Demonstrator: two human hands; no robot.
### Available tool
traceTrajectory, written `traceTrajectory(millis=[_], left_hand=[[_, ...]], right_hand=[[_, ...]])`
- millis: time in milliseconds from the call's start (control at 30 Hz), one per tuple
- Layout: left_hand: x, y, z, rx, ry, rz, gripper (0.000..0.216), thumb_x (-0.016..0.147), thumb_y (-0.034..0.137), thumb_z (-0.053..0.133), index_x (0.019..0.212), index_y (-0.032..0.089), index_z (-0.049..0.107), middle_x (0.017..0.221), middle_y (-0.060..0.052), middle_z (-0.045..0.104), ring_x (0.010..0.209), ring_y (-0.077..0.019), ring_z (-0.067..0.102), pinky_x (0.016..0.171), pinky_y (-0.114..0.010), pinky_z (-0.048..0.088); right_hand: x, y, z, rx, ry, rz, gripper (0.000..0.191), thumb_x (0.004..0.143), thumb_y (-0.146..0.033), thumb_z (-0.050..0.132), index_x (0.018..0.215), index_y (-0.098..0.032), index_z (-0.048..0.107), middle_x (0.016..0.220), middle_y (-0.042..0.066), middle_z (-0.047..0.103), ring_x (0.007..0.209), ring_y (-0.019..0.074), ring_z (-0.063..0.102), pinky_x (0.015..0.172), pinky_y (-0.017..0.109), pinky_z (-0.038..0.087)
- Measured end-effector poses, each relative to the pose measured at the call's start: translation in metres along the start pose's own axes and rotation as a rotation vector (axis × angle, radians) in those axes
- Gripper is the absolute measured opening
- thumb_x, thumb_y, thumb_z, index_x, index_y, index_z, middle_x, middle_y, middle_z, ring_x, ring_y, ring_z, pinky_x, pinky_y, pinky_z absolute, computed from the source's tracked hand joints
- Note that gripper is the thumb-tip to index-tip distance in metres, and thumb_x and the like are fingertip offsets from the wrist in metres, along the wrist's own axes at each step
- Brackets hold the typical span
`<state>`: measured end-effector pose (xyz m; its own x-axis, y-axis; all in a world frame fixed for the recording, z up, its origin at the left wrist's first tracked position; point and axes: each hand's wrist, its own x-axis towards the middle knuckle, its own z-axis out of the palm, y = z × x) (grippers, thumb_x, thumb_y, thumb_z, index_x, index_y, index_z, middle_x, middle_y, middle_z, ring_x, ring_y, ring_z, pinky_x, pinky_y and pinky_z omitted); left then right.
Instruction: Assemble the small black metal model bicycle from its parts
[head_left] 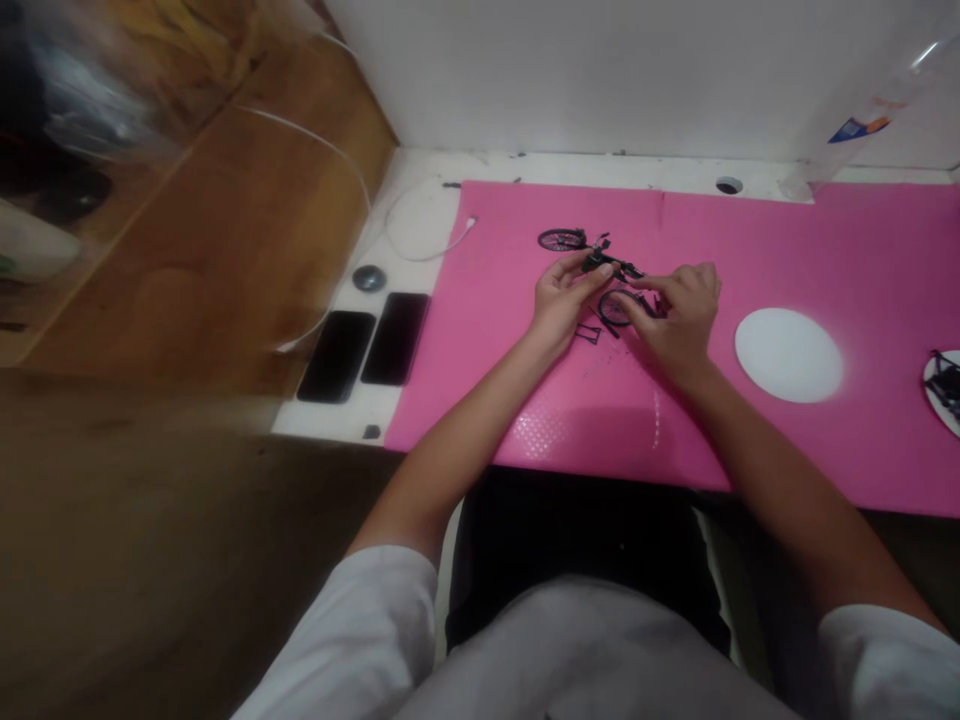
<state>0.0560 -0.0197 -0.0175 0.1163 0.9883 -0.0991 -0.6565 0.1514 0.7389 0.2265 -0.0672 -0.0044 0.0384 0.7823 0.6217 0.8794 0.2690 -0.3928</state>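
Over the pink mat, my left hand (pixel 562 295) is closed around a small black model bicycle frame (pixel 616 264), thumb and fingers pressing on it. At the frame's right end, my right hand (pixel 679 315) has thumb and index finger in a pinch; whatever is between them is too small to make out. A black spoked wheel (pixel 562 240) lies just beyond my left hand. Another spoked wheel (pixel 612 309) shows between the hands, partly covered by my right fingers. Below the hands lies a thin black bracket-like piece (pixel 589 334) with tiny bits near it.
A white round plate (pixel 789 355) lies on the pink mat (pixel 480 400) to the right. Another plate (pixel 934 402) with black parts is at the right edge. Two dark phones (pixel 336 356), a round dark object (pixel 369 278) and a white cable (pixel 420 258) lie left. A clear bottle (pixel 862 130) stands behind.
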Motion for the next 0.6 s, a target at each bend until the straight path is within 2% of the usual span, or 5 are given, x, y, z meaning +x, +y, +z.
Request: traceTrajectory(millis=[67, 167, 300, 400, 600], left_hand=[[0.0, -0.001, 0.0, -0.009, 0.031, -0.001, 0.06, 0.071, 0.027, 0.111, 0.12, 0.021, 0.077, 0.133, -0.009, 0.082, 0.146, -0.0329, 0.075, 0.129, -0.052, 0.059], [0.001, -0.004, -0.001, -0.025, 0.051, -0.012, 0.062, 0.069, 0.026, 0.111, 0.12, 0.021, 0.077, 0.133, -0.009, 0.081, 0.151, -0.0323, 0.072, 0.133, -0.051, 0.055], [0.002, -0.011, -0.003, 0.003, 0.022, 0.012, 0.065, 0.066, 0.033, 0.114, 0.119, 0.023, 0.078, 0.129, -0.007, 0.082, 0.145, -0.0315, 0.075, 0.133, -0.052, 0.055], [0.002, -0.014, -0.003, 0.068, 0.018, 0.048, 0.064, 0.068, 0.039, 0.113, 0.119, 0.023, 0.078, 0.13, -0.007, 0.081, 0.145, -0.0309, 0.074, 0.134, -0.052, 0.054], [-0.002, -0.013, 0.001, 0.097, 0.026, 0.081, 0.054, 0.075, 0.034, 0.109, 0.117, 0.021, 0.077, 0.126, -0.007, 0.08, 0.138, -0.0273, 0.076, 0.13, -0.05, 0.056]], right_hand=[[-0.001, -0.004, -0.001, 0.087, 0.017, 0.024, 0.044, 0.106, -0.064, 0.073, 0.089, -0.024, 0.081, 0.076, 0.006, 0.068, 0.083, 0.0262, 0.067, 0.091, 0.047, 0.053], [-0.004, -0.01, -0.001, 0.218, -0.043, 0.085, 0.045, 0.108, -0.058, 0.069, 0.083, -0.023, 0.082, 0.068, 0.003, 0.069, 0.065, 0.0196, 0.063, 0.075, 0.039, 0.051], [-0.007, -0.016, -0.001, 0.248, -0.097, 0.149, 0.041, 0.107, -0.056, 0.069, 0.092, -0.023, 0.09, 0.073, 0.005, 0.078, 0.065, 0.0195, 0.067, 0.072, 0.037, 0.05], [-0.006, -0.017, -0.003, 0.209, -0.104, 0.183, 0.045, 0.107, -0.058, 0.068, 0.088, -0.022, 0.089, 0.073, 0.005, 0.079, 0.063, 0.0191, 0.066, 0.07, 0.036, 0.049], [-0.006, -0.016, -0.003, 0.231, -0.132, 0.212, 0.043, 0.104, -0.056, 0.07, 0.088, -0.022, 0.09, 0.071, 0.005, 0.08, 0.061, 0.0189, 0.068, 0.067, 0.035, 0.049]])
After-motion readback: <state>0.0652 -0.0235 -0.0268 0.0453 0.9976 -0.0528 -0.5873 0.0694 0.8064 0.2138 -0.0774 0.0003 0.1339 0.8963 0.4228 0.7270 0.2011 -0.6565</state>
